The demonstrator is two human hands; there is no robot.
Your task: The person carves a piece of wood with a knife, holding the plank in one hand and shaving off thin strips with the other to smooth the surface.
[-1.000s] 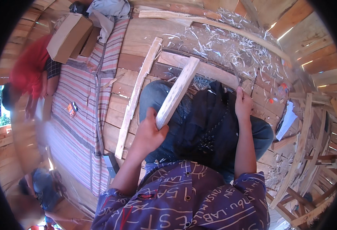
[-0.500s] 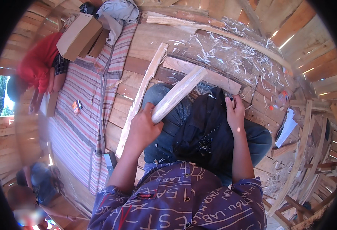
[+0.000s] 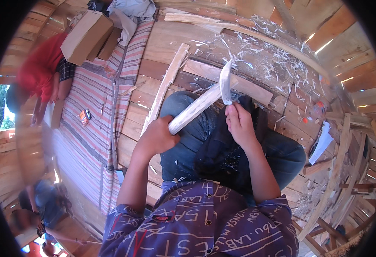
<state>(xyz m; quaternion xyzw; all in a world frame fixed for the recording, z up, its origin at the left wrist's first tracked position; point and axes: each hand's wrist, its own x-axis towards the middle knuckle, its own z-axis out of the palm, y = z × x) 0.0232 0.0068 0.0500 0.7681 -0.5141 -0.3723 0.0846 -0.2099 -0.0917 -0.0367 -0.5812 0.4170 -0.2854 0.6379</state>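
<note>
A brown cardboard box (image 3: 86, 36) sits at the upper left on the striped mat (image 3: 89, 128), just beside a person in a red top (image 3: 38, 70); a small orange packet (image 3: 84, 116) lies lower on the same mat, and a white sheet of paper (image 3: 322, 143) rests among the planks at the right. The pale wooden stick (image 3: 198, 107) is long, flat-sided and freshly stripped, slanting up from lower left to upper right over the person's lap. The left hand (image 3: 158, 137) is clamped round its lower end. The right hand (image 3: 239, 124) is closed on the handle of a knife (image 3: 225, 81), whose light blade stands upright and meets the stick's upper end. White wood shavings (image 3: 265, 60) litter the plank floor (image 3: 170, 47) beyond. Half a second ago the right hand lay lower on the dark cloth (image 3: 226, 158) with no blade raised; it has since come up to the stick, and the left hand has dropped slightly.
</note>
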